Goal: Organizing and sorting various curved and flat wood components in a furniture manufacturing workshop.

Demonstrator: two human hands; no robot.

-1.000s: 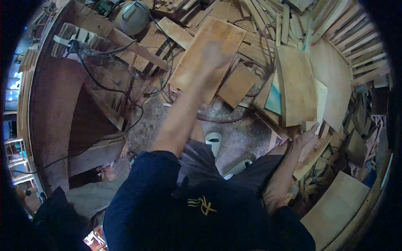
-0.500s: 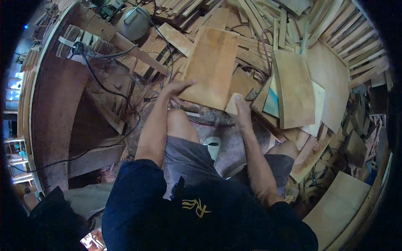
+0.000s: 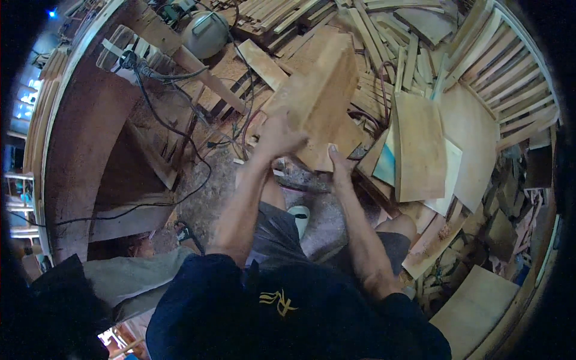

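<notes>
wood offcuts and slats (image 3: 384, 42) piled all over at 12 to 3 o'clock, black cable (image 3: 180, 135) snaking at 10, grey canister (image 3: 205, 33) at 11, both grips clamped on the plywood board (image 3: 321, 96), left hand (image 3: 277, 135), right hand (image 3: 341, 168), board now tilted up steeper than half a second ago

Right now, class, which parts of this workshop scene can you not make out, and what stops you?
- Underside of the wooden board: faces away from the head view.
- Left hand fingertips: hidden behind the board's edge.
- Right hand palm: pressed against the board.
- Feet: blocked by the dark shirt.
- Planks at right: bent and cut off by the fisheye rim.
</notes>
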